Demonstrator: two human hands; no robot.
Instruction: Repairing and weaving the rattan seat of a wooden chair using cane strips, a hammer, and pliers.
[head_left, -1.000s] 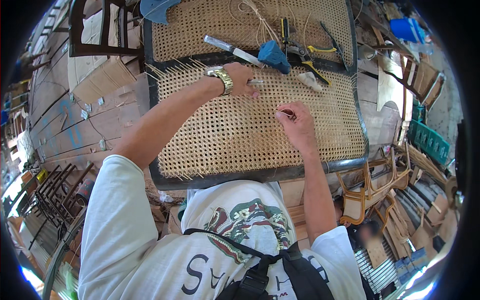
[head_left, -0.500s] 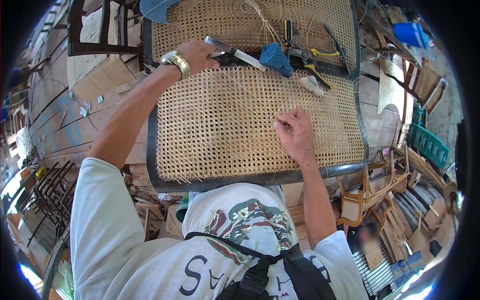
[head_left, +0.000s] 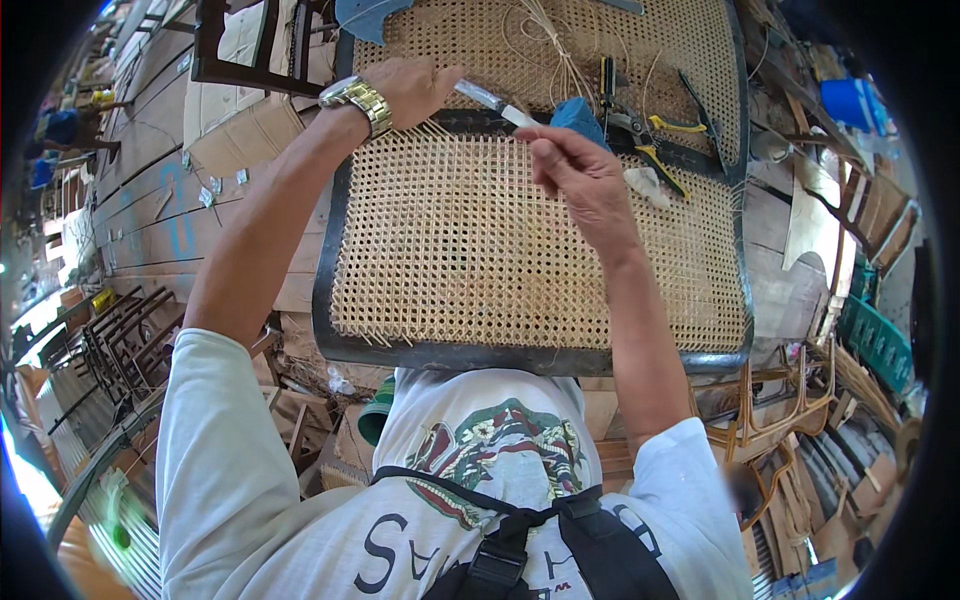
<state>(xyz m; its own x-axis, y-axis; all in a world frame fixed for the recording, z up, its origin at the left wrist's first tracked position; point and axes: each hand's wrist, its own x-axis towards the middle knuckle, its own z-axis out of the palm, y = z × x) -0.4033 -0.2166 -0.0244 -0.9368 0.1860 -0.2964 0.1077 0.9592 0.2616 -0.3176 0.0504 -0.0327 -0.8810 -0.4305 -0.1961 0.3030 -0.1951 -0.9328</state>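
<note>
A woven cane panel [head_left: 450, 240] in a black frame [head_left: 460, 358] lies across in front of me. My left hand [head_left: 410, 92], wearing a gold watch, rests at the panel's far left corner, fingers curled down by loose cane strands [head_left: 432, 128]; what they grip is hidden. My right hand [head_left: 580, 180] is closed in a pinch above the far edge, its fingertips against the end of a white-handled knife [head_left: 487, 97]. Whether it grips the knife or a thin strand I cannot make out. The blade points toward my left hand.
Beyond the right hand lie a crumpled blue piece [head_left: 580, 118], a screwdriver [head_left: 607, 82], yellow-and-black pliers [head_left: 662, 172], a whitish lump [head_left: 646, 187] and a cane strand bundle [head_left: 560, 45]. A dark wooden chair frame [head_left: 250, 75] stands at far left, a carved chair [head_left: 770, 400] at right.
My right hand has moved away from me, from over the middle of the panel to its far edge by the knife. My left hand stays at the far left corner. The whole view has shifted slightly.
</note>
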